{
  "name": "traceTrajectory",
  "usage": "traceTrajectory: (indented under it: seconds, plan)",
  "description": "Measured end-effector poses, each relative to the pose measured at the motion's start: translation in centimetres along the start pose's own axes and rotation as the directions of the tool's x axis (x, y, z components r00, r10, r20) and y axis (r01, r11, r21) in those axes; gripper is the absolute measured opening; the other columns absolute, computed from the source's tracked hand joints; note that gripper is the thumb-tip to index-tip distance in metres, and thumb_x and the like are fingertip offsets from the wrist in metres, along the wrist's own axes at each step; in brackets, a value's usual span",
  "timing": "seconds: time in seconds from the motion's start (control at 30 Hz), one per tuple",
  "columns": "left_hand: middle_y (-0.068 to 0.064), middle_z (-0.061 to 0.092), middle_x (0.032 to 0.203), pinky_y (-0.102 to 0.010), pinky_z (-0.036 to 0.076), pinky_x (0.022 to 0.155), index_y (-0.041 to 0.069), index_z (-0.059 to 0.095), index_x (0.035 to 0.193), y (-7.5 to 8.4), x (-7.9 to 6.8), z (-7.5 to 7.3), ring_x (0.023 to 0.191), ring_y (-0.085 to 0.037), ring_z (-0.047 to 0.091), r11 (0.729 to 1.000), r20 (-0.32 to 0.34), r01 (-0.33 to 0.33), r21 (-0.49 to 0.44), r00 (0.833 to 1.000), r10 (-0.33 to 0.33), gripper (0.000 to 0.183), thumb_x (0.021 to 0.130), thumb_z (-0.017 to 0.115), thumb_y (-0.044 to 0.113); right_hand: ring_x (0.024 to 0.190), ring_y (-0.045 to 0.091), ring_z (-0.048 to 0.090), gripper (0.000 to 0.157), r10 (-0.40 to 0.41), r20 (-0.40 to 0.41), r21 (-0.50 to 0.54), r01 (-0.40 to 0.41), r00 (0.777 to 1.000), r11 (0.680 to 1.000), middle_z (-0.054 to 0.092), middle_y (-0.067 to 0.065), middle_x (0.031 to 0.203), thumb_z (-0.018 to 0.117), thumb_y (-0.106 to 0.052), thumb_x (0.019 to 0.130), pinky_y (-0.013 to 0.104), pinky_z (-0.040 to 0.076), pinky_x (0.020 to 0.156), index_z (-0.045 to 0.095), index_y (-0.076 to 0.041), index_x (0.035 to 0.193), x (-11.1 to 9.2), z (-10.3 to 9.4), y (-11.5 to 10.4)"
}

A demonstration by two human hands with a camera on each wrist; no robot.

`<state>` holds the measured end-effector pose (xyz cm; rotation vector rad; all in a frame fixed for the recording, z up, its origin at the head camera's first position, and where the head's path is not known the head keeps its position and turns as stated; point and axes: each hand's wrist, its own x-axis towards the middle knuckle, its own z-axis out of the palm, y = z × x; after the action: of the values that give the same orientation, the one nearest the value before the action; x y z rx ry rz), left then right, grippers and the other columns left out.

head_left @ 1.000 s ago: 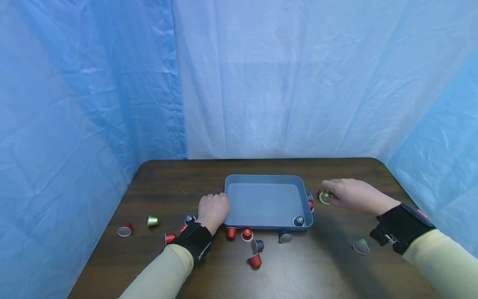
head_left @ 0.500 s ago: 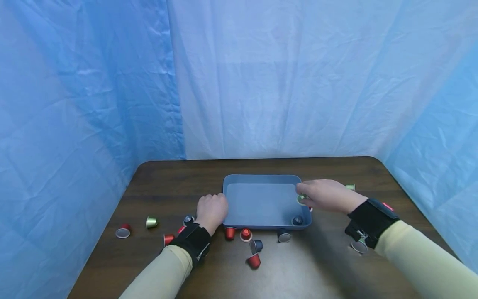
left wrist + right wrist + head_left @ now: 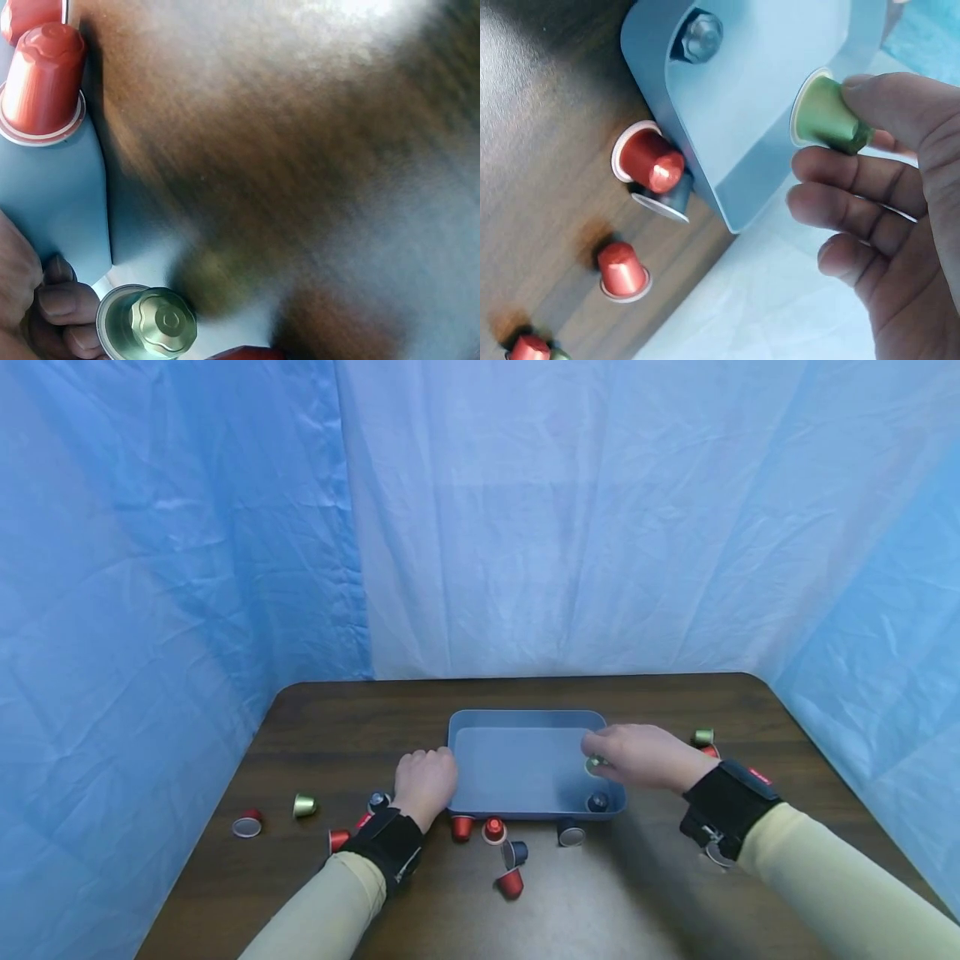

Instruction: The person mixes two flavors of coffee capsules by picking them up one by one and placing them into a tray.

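Hovering right hand [image 3: 647,757] pinches green capsule [image 3: 823,114].

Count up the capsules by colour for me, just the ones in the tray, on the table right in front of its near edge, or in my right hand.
Red metallic coffee capsules: 3
Dark blue metallic coffee capsules: 3, one inside the blue rectangular tray
Green metallic coffee capsule, in your right hand: 1
Total: 7

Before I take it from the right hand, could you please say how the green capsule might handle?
The green capsule may feel slippery, being shiny; laid sideways, its round, tapering body would probably roll in a curve.
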<state>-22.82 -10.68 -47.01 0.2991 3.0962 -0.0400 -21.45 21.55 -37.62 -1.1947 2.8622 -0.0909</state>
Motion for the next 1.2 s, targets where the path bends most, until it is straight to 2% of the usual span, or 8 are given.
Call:
traceTrajectory:
  seconds: [0.33,0.67,0.9,1.2]
  plan:
    - [-0.008,0.069,0.086,-0.042,0.057,0.079,0.003,0.070,0.106,0.1,-0.1,0.0,0.075,-0.025,0.061,1.000,-0.012,0.002,0.003,1.000,-0.002,0.027,0.094,0.075,0.027,0.066,0.005,0.051,0.019,-0.007,0.033,0.005,0.007,0.999,1.000,0.064,-0.007,0.080,0.081,-0.020,0.089,0.021,0.050,0.063,0.065,-0.016,0.100,0.2,1.5,-0.6]
    - [-0.011,0.068,0.085,-0.043,0.055,0.076,0.002,0.070,0.103,0.2,0.1,0.1,0.076,-0.027,0.062,1.000,-0.032,-0.003,0.020,0.999,0.004,0.020,0.100,0.066,0.021,0.072,0.007,0.054,0.022,-0.032,0.037,0.031,0.031,0.999,0.999,0.063,-0.008,0.084,0.082,-0.023,0.088,0.023,0.052,0.068,0.066,-0.017,0.102,0.4,3.1,-1.1]
    - [-0.011,0.068,0.085,-0.044,0.056,0.077,0.002,0.070,0.103,0.1,0.1,0.4,0.076,-0.027,0.061,1.000,-0.031,0.013,-0.001,0.999,-0.013,0.022,0.098,0.069,0.023,0.077,0.009,0.055,0.023,-0.056,0.048,0.027,0.055,0.997,0.998,0.067,-0.005,0.090,0.082,-0.021,0.088,0.024,0.053,0.070,0.067,-0.016,0.105,0.6,3.9,-1.5]
    - [-0.011,0.070,0.088,-0.045,0.057,0.081,0.002,0.070,0.106,0.2,0.1,0.3,0.079,-0.028,0.063,0.999,-0.012,0.031,-0.019,0.999,-0.031,0.025,0.096,0.073,0.025,0.078,0.010,0.055,0.029,-0.142,0.043,-0.045,0.143,0.989,0.989,0.070,-0.003,0.092,0.088,-0.019,0.081,0.023,0.052,0.070,0.071,-0.016,0.105,0.6,4.8,-1.5]
